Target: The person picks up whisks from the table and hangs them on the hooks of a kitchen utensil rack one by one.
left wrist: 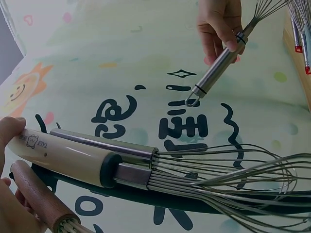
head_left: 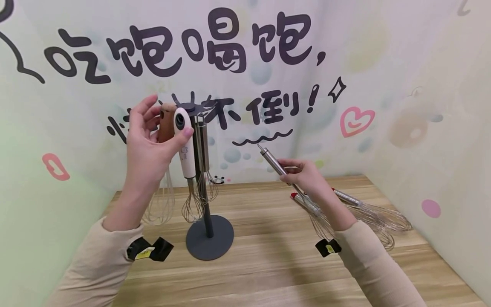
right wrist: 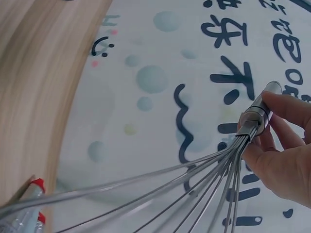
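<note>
At the top of a dark stand [head_left: 225,243] with a round base, my left hand [head_left: 143,147] has its thumb on the handle of a white-handled whisk [head_left: 188,157]. Its other fingers reach behind a wooden-handled whisk [head_left: 166,123] just beside it; I cannot tell how firmly they hold that one. A small steel whisk [head_left: 204,145] hangs from the stand right of the white handle, wires down. My right hand [head_left: 307,177] pinches another steel whisk [head_left: 274,162] by its handle. That handle's looped end points up and left towards the stand, while its wires [right wrist: 214,179] spread downwards.
Several whisks with red-tipped steel handles [head_left: 347,198] lie on the wooden table [head_left: 253,273] at the right, below my right forearm. Behind the table rises a pale printed backdrop [head_left: 268,81] with large black characters. Pale side walls flank the table.
</note>
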{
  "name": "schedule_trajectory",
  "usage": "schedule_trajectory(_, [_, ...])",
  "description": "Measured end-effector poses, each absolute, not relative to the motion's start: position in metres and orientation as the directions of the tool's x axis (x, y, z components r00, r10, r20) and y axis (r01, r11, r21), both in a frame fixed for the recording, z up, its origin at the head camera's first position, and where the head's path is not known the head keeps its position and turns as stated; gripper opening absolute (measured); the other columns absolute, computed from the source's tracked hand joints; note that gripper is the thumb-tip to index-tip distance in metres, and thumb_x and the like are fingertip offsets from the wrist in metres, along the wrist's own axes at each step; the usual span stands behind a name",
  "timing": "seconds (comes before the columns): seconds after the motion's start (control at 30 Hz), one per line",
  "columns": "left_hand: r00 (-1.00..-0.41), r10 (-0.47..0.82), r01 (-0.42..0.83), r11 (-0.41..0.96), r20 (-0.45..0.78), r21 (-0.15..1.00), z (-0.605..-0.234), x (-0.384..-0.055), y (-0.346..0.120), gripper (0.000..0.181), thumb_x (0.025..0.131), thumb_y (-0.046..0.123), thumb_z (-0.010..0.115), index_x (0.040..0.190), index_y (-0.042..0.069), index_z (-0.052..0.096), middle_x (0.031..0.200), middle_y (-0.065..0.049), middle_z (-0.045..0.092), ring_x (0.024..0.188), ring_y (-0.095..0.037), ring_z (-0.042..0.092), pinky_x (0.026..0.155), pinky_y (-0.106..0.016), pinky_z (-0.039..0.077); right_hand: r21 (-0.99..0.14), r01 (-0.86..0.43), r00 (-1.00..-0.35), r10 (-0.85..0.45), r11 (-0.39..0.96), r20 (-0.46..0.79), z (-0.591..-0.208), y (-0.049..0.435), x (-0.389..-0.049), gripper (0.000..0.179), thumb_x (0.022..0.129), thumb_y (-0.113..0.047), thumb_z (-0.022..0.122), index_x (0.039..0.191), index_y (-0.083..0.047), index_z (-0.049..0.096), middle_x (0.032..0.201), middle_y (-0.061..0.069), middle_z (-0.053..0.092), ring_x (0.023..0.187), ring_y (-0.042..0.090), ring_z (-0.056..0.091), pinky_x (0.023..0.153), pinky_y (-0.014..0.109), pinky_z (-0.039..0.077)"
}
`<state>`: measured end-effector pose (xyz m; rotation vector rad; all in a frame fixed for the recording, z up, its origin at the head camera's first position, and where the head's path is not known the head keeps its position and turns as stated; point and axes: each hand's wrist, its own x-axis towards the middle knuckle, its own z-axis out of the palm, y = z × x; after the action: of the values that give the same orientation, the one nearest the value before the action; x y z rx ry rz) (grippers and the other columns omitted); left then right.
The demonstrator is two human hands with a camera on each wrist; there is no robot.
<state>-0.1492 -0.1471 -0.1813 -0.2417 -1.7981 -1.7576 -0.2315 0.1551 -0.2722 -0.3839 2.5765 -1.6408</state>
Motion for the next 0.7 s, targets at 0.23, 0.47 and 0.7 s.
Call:
schedule_trajectory(0.23, [-0.787,-0.288,0.545,0.091,0.546,0.833,-0.182,-0.15,-0.147,0.071,0.077,0.001,0.074,0.138,0.016,0.04,0.121,0.002,0.049,0.11,-0.013,0.046,0.088,-0.016,0.041,-0.916,-0.184,-0.964,-0.249,0.356,0.097,-0.252,0.143,-0.223,0.048,0.086,-0.001,0.065,0.132,-0.006,0.056,0.127,0.02,0.061,0.094,0.008,0.062,0.074,0.018,0.051])
schedule_trajectory(0.47, [-0.795,-0.268,0.539,0.102,0.545,0.836,-0.183,-0.15,-0.148,0.067,0.079,0.003,0.073,0.136,0.016,0.042,0.125,0.002,0.048,0.114,-0.014,0.046,0.088,-0.016,0.042,-0.938,-0.164,-0.968,-0.231,0.306,0.094,-0.238,0.13,-0.216,0.049,0.086,0.0,0.065,0.133,-0.008,0.056,0.129,0.016,0.06,0.092,0.006,0.062,0.071,0.019,0.051])
schedule_trajectory(0.7, [-0.796,-0.26,0.535,0.122,0.547,0.836,-0.183,-0.151,-0.148,0.06,0.08,0.005,0.073,0.132,0.014,0.047,0.122,0.005,0.05,0.114,-0.013,0.048,0.087,-0.018,0.041,-0.948,-0.204,-0.959,-0.245,0.244,0.144,-0.225,0.121,-0.211,0.048,0.086,0.004,0.063,0.132,-0.005,0.056,0.129,0.017,0.058,0.093,0.006,0.061,0.068,0.019,0.049])
